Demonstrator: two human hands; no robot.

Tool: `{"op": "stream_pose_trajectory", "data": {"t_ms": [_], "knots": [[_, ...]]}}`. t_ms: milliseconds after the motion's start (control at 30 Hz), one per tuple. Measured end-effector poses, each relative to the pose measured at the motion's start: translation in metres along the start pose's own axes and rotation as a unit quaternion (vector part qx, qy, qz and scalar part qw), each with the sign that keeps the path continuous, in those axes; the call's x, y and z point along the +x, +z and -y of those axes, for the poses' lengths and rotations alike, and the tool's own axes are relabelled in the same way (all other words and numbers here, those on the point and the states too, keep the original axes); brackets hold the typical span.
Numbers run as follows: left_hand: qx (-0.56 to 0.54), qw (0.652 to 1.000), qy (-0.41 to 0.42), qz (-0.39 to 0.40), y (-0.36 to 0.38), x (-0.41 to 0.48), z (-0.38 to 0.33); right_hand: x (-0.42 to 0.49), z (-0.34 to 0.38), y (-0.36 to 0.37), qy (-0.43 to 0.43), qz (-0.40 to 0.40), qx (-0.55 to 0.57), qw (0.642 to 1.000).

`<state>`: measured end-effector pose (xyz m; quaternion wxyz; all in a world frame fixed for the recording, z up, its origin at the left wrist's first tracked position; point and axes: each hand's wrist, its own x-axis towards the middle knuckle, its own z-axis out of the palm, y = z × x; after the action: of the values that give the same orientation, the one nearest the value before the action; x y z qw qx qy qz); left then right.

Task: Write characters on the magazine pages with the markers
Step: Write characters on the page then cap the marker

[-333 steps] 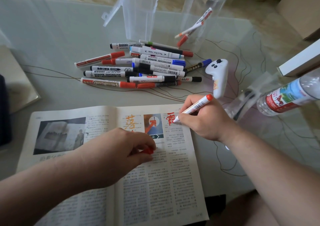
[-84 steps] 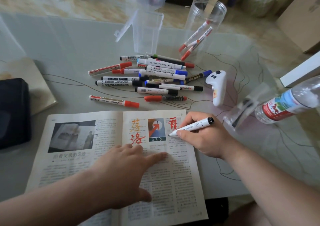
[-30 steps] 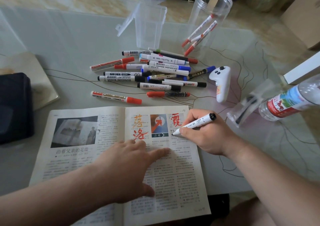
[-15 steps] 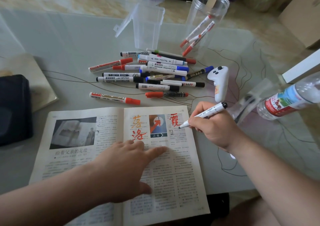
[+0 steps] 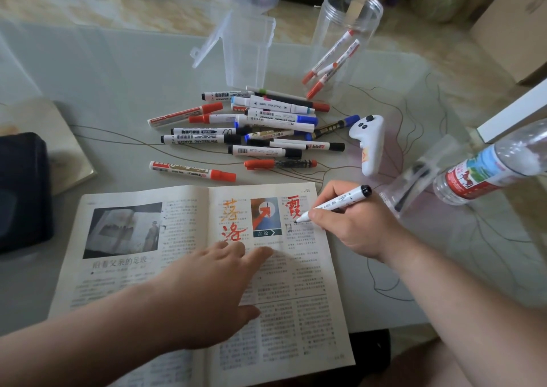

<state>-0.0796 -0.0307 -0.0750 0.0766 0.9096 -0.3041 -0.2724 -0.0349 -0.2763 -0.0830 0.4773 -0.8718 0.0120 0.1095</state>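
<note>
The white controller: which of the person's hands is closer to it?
Right. The right hand, gripping a marker, is just below the controller in the picture; the left hand rests flat on the magazine, farther down and left.

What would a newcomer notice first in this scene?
The big orange and red characters atop the right page of the open magazine stand out first. The right hand holds a black-capped marker beside them, and the left hand presses the pages flat. Beyond the magazine lies a heap of markers.
</note>
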Motion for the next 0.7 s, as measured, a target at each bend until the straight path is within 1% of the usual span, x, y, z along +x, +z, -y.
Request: {"op": "stream_pose_trajectory", "data": {"t_ms": [167,300,400,467,533,600,633,700], "knots": [[-0.047,0.999,-0.028,0.003,0.0,0.001,0.001,0.001,0.003,0.002,0.013,-0.004,-0.064,0.998],[-0.062,0.997,-0.038,-0.004,0.0,0.0,0.003,0.004,0.0,0.0,0.03,-0.024,-0.037,0.999],[-0.07,0.997,-0.043,-0.001,-0.002,0.001,0.002,0.0,0.001,0.0,0.005,0.007,-0.016,1.0],[-0.12,0.99,-0.068,-0.015,-0.005,0.002,0.001,-0.002,0.004,0.001,-0.014,0.025,0.012,1.0],[-0.224,0.969,-0.1,-0.038,-0.009,0.003,0.002,-0.004,0.006,-0.001,-0.033,0.029,0.053,0.998],[-0.345,0.929,-0.117,-0.061,-0.016,0.004,0.002,-0.005,0.011,-0.003,-0.048,0.03,0.127,0.99],[-0.392,0.909,-0.121,-0.071,-0.02,0.003,0.002,-0.006,0.015,-0.004,-0.051,0.034,0.18,0.982],[-0.447,0.882,-0.123,-0.086,-0.029,0.001,0.0,-0.009,0.022,-0.006,-0.052,0.056,0.276,0.958]]}}
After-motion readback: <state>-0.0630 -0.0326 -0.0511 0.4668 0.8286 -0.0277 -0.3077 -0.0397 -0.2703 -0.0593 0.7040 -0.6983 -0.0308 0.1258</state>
